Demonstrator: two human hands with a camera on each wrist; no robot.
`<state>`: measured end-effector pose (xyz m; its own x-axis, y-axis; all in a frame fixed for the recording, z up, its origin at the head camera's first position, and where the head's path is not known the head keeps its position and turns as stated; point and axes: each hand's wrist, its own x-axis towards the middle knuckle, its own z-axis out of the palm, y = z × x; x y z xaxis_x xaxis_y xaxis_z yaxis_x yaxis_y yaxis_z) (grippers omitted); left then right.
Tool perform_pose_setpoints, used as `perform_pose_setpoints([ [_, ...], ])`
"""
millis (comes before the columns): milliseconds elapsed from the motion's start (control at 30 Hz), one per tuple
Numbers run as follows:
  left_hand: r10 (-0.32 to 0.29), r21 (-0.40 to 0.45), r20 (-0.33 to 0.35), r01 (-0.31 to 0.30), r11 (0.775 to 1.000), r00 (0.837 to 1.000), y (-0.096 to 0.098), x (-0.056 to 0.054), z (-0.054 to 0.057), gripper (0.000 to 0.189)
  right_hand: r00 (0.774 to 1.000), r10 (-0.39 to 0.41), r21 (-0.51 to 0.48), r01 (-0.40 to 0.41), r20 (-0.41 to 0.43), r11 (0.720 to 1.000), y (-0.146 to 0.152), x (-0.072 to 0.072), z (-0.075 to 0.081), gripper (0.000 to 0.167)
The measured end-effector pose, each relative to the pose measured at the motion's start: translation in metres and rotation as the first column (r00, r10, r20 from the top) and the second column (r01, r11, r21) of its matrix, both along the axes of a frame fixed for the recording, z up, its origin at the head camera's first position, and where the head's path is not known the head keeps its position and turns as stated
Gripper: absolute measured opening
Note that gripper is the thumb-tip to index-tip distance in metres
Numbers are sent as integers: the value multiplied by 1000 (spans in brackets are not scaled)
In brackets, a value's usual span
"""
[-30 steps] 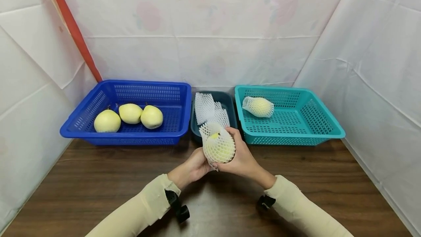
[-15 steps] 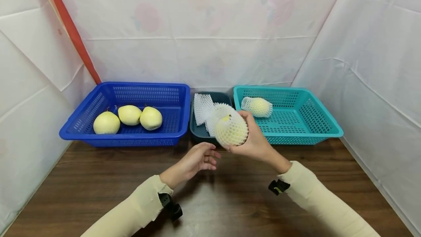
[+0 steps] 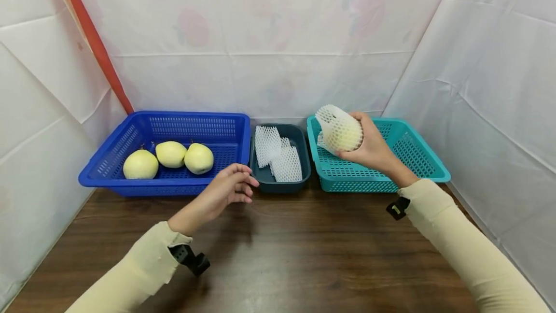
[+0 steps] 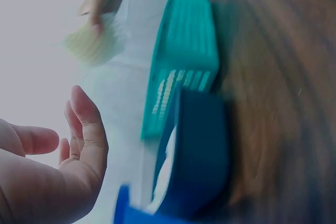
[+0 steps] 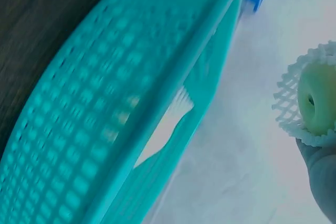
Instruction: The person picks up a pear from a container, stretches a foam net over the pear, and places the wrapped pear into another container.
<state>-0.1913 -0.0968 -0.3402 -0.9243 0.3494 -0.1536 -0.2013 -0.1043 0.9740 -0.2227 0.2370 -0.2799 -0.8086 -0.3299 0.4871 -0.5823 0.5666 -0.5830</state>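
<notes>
My right hand point(image 3: 369, 146) grips a pale yellow pear point(image 3: 345, 134) wrapped in a white foam net sleeve point(image 3: 328, 115). It holds the pear over the left part of the teal basket point(image 3: 360, 185). In the right wrist view the pear's bare end point(image 5: 315, 98) shows inside the netting, above the basket rim. Behind it, another netted fruit in the basket is mostly hidden. My left hand point(image 3: 223, 192) holds nothing; its fingers are loosely bent near the front right corner of the blue basket point(image 3: 165, 190). The left wrist view shows the same hand point(image 4: 68, 161) with thumb and fingers apart.
Three bare pears point(image 3: 171, 154) lie in the blue basket. Between the baskets stands a small dark tub point(image 3: 284, 187) with white foam nets point(image 3: 286, 162) in it. White cloth point(image 3: 278, 23) hangs behind and at both sides of the brown wooden table point(image 3: 278, 255).
My left hand has let go of the netted pear and drawn back to the left. The right hand has carried the pear right and away from me, over the teal basket.
</notes>
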Motion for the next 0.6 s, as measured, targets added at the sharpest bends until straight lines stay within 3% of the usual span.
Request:
perform_pose_setpoints([
  [233,46,-55,-48,-49,997,998,-35,-15,21,9,992,-22,73,13,128,997,34,-46,-29,78],
  [400,90,-66,-45,-93,994,995,-56,-28,29,9,986,-28,143,4,164,990,42,-62,-47,78],
  [600,180,-76,-23,-181,980,983,-76,-47,28,10,977,-45,243,-7,209,970,43,-75,-61,79],
])
